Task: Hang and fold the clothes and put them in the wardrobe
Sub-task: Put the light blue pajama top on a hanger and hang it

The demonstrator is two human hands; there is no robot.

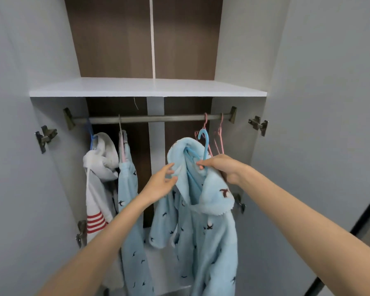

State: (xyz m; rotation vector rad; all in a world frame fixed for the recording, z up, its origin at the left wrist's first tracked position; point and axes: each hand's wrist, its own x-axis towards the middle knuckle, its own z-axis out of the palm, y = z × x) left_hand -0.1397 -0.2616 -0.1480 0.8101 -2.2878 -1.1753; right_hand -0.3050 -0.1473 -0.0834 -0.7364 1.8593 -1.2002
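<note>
Blue hanger gripped at neck by right hand, hook kept clear below rail; fleece top pinched at collar by half-curled left hand, drape steadied

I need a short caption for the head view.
Right hand grips a blue hanger, left hand pinches its light-blue fleece top, below the wardrobe rail.

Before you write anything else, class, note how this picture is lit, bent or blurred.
Head view: soft, even light, no glare on the white shelf; wide lens splays the doors outward; recess behind the rail dark; blue robe, pinched by the left hand, and blue hanger in the right hand slightly soft.
</note>
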